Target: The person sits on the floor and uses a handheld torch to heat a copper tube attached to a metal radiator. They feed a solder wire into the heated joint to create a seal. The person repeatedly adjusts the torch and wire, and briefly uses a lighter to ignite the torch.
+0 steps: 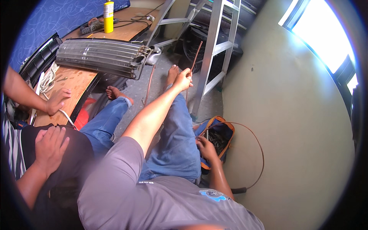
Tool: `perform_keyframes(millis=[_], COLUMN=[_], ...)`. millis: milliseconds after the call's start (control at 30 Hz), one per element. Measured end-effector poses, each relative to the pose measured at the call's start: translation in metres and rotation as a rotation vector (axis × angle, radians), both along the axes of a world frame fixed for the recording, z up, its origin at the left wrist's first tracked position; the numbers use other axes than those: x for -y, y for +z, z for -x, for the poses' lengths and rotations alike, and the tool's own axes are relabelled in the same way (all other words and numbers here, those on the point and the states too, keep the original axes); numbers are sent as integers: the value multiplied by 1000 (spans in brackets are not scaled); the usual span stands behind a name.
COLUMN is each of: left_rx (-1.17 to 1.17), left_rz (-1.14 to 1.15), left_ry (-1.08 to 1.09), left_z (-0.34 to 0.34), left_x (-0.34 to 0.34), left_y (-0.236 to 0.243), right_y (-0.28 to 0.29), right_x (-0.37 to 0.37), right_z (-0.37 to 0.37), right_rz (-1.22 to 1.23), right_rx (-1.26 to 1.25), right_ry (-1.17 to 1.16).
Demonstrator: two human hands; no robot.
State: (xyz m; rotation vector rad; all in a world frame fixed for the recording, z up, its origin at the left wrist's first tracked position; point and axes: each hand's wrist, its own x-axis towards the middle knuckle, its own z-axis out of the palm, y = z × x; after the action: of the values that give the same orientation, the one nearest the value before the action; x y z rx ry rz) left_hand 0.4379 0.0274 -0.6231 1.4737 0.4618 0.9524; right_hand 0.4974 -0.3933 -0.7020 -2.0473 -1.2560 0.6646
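My left hand (183,79), stretched out ahead over my raised leg, is closed around a thin, straight copper pipe (198,52). The pipe's upper end sticks up beside the stepladder, and its lower part runs down behind my knee. Low on my right, my right hand (207,148) has its fingers curled at the end of a curved copper pipe (262,150), partly hidden against my jeans. This pipe arcs over an open blue and orange tool bag (230,132) and back to a black insulation sleeve (239,190) near the wall. Another copper pipe (149,85) stands left of my left hand.
A finned coil unit (99,53) lies on a wooden board (80,78), with a yellow cylinder (108,17) and a power tool (92,26) behind. An aluminium stepladder (213,50) stands ahead. A co-worker sits close on my left, one hand (58,101) on the board.
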Motion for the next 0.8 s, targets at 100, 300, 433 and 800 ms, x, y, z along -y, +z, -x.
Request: perform_keyframes(millis=[100, 300, 433, 800], left_rx=[-94, -399, -499, -516], left_rz=[-235, -392, -359, -563], left_ry=[88, 238, 279, 509], left_z=[-8, 11, 19, 54], left_x=[-6, -13, -4, 17], left_y=[-7, -1, 8, 14], right_y=[-59, -99, -107, 6], right_x=[-53, -107, -134, -229], right_z=[-7, -40, -31, 37], right_rz=[151, 143, 295, -238], right_rx=[179, 60, 125, -182], right_ry=[6, 365, 551, 242])
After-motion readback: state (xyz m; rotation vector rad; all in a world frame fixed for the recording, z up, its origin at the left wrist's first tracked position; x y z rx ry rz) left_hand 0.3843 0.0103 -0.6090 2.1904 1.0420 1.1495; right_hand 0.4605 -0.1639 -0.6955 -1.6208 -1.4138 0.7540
